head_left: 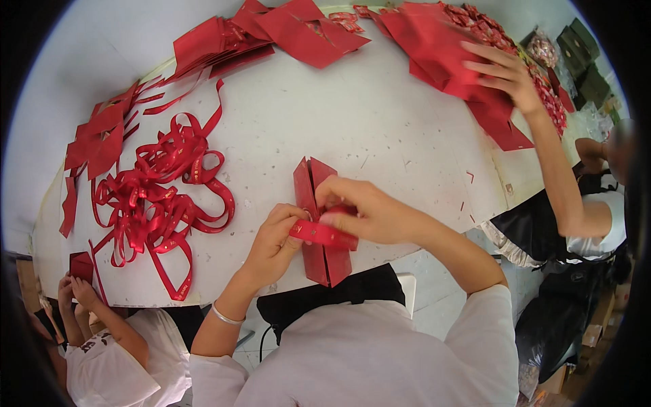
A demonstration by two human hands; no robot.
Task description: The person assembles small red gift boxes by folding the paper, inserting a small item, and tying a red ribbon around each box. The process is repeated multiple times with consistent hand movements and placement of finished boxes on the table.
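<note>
In front of me on the white table lies a long, narrow red cardboard box (314, 266), its two long panels meeting along a middle seam. A red ribbon (319, 234) with gold print loops across the box. Fingers of my left hand (274, 241) pinch the ribbon by the box's left side. My right hand (366, 211) curls over the right side, thumb and fingers closed on the ribbon; part of that grip is hidden behind the hand.
A tangled heap of red ribbon (152, 193) lies to the left. Red card sheets (291, 30) are stacked at the far edge. On the right, a co-worker's hand (505, 78) reaches over more red sheets near small red packets. Another person's hands (81, 292) hold a small red piece at lower left.
</note>
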